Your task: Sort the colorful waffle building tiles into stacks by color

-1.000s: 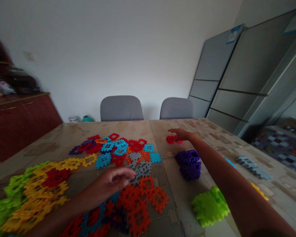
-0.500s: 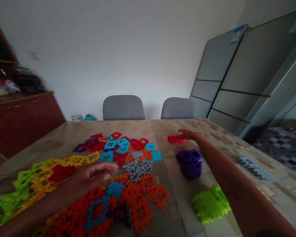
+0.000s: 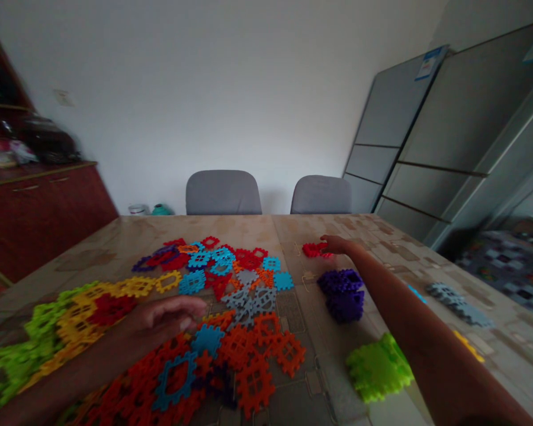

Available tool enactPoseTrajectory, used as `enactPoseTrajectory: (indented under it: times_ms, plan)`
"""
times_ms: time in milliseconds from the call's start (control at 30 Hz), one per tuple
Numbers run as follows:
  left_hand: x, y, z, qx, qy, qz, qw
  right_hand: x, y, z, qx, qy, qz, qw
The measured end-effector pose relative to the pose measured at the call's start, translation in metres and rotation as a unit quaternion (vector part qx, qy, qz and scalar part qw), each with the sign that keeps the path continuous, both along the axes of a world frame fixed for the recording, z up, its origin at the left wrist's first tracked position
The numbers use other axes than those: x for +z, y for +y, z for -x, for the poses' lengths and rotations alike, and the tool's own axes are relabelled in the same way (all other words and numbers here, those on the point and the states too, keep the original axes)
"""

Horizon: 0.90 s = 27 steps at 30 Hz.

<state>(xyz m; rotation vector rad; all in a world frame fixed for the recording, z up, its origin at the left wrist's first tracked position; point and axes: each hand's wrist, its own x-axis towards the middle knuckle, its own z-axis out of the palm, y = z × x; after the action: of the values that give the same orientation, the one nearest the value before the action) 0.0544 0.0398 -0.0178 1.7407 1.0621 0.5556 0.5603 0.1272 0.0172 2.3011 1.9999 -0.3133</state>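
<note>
Just beyond the purple stack [image 3: 343, 294], reaches with the right hand [image 3: 336, 244] to the small group of red pieces [image 3: 311, 250], fingers bent a little and lowered at its right end. Cannot tell from here whether closed on any piece or only touching. Stretches the right forearm along the right side of the purple stack, above the table [image 3: 293, 225].

Well to the left of the purple stack, holds the left hand [image 3: 171, 313] half open, palm turned inward, fingers loosely curled with a gap to the thumb, and with nothing in its grip. Hovers with it above a wide, loose spread of toothed plastic pieces. Has within that spread, nearest the purple stack, gray pieces [image 3: 251, 302] and orange pieces [image 3: 247, 355]; farther left of it, light blue pieces [image 3: 199, 259] and yellow pieces [image 3: 133, 287]; farthest left, light green pieces [image 3: 44, 325].

On the near side of the purple stack and slightly right, has a bright green stack [image 3: 379, 368] lying apart. Right of the purple stack, past the forearm, has a row of pale gray pieces [image 3: 457, 303], a blue piece [image 3: 416, 293] and a yellow piece [image 3: 468, 346]. Beyond the purple stack, across the table, faces two gray chairs [image 3: 223, 193].
</note>
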Motion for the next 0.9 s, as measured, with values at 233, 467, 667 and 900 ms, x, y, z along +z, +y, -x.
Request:
enactPoseTrajectory:
  times_ms: [233, 467, 667, 900]
  plan:
    - [-0.005, 0.002, -0.002, -0.005, -0.004, 0.01, 1.0, 0.003, -0.003, 0.0, -0.028, -0.008, 0.014, 0.999]
    - [0.008, -0.013, -0.013, 0.047, -0.004, -0.022, 0.999, 0.011, -0.007, 0.006, -0.031, -0.013, -0.002, 0.999]
    - [0.017, -0.012, -0.003, 0.051, -0.008, -0.022, 0.998, 0.024, -0.012, 0.014, -0.028, -0.017, -0.03, 0.999]
    - [0.026, -0.017, 0.03, 0.062, 0.0, -0.045, 0.997, 0.059, -0.022, 0.053, 0.027, 0.028, -0.065, 0.997]
